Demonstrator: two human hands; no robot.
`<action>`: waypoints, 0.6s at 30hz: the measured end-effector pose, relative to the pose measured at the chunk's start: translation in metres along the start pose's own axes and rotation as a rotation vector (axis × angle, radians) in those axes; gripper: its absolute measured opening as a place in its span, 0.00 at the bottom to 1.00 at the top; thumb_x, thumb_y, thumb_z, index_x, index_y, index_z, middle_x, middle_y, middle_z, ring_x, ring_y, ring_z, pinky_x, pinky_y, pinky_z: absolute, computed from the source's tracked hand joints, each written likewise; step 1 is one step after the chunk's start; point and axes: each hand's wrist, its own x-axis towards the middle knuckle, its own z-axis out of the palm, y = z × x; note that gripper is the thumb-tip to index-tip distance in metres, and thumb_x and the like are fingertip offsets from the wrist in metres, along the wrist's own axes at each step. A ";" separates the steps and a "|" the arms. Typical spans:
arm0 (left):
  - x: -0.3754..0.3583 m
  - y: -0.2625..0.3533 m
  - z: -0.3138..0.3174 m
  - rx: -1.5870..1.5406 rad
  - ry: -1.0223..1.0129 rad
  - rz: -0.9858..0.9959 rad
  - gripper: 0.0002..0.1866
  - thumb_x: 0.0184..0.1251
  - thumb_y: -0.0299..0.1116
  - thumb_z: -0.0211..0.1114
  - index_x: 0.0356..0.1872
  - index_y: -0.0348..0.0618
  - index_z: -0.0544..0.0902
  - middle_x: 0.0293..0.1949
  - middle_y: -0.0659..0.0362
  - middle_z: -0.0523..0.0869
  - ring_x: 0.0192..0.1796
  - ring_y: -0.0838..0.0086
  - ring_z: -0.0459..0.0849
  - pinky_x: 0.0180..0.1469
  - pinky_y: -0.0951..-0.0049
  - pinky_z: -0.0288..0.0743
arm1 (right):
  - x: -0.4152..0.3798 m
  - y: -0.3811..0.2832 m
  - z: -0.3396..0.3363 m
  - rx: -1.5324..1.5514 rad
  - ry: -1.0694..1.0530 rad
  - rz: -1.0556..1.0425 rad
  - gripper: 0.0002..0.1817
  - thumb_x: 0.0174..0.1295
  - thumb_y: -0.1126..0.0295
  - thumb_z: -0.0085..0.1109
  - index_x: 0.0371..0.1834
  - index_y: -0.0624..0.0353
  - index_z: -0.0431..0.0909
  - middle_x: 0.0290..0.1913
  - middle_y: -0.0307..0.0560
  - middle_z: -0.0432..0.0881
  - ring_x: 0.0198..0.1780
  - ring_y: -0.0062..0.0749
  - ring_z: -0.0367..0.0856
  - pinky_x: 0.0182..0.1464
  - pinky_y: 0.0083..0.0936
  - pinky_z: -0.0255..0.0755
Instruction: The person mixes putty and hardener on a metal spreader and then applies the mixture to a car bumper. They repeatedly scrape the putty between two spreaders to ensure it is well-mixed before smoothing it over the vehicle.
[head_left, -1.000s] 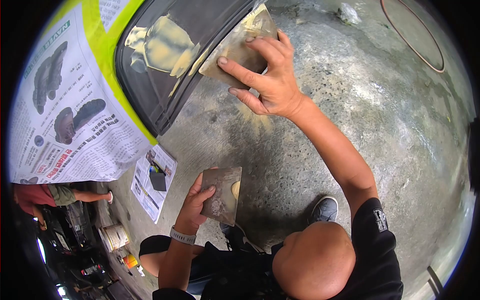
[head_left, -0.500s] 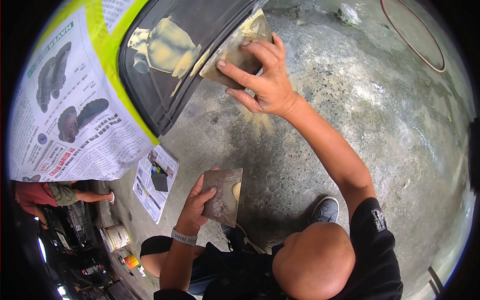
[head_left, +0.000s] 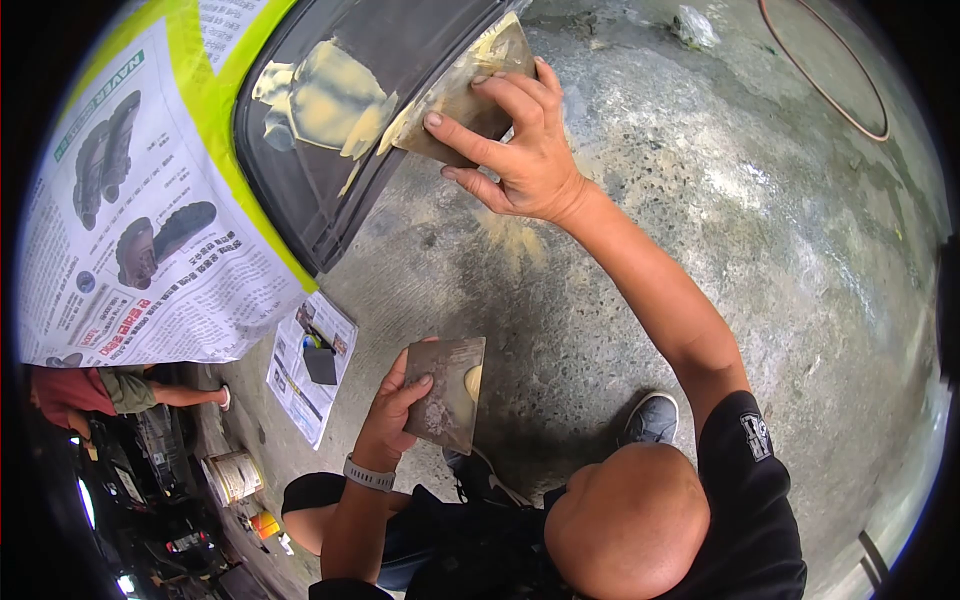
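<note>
My right hand (head_left: 520, 140) holds a flat grey plate (head_left: 480, 90) smeared with cream paste, its long edge against the rim of a dark panel (head_left: 400, 60). A patch of cream paste (head_left: 335, 98) lies on that panel, with thin streaks near its edge. Lower down, my left hand (head_left: 395, 405) grips a second square plate (head_left: 445, 390), thumb on top. This plate has a small cream lump at its right edge and whitish smears on its face. The two plates are well apart.
Newspaper (head_left: 150, 230) with yellow-green tape borders the panel. More newspaper (head_left: 300, 390) lies on the concrete floor, with a dark item on it. A bucket (head_left: 235, 475) and another person (head_left: 80, 390) are at lower left. A hose (head_left: 840, 90) curves at upper right.
My right hand and its plate have shifted slightly left and up along the panel edge. My left hand and its plate have hardly moved.
</note>
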 end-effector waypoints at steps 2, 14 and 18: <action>0.000 0.000 0.000 -0.007 -0.006 0.003 0.29 0.76 0.23 0.60 0.77 0.43 0.69 0.66 0.53 0.82 0.66 0.67 0.82 0.69 0.65 0.78 | -0.002 0.003 -0.006 -0.031 0.000 -0.014 0.30 0.56 0.50 0.76 0.66 0.32 0.85 0.64 0.48 0.67 0.65 0.49 0.67 0.76 0.61 0.51; 0.000 0.001 0.003 -0.006 -0.008 -0.006 0.29 0.76 0.24 0.61 0.77 0.43 0.69 0.66 0.53 0.82 0.66 0.67 0.82 0.68 0.64 0.78 | 0.002 -0.006 -0.010 0.050 -0.012 0.104 0.31 0.55 0.50 0.73 0.67 0.27 0.83 0.64 0.47 0.68 0.68 0.49 0.64 0.76 0.64 0.47; 0.001 0.000 0.002 -0.003 -0.007 -0.015 0.29 0.76 0.23 0.61 0.77 0.44 0.69 0.66 0.53 0.82 0.66 0.67 0.82 0.69 0.64 0.78 | -0.001 -0.016 -0.009 0.061 -0.047 0.100 0.30 0.55 0.49 0.71 0.66 0.29 0.84 0.65 0.48 0.68 0.67 0.49 0.65 0.74 0.64 0.48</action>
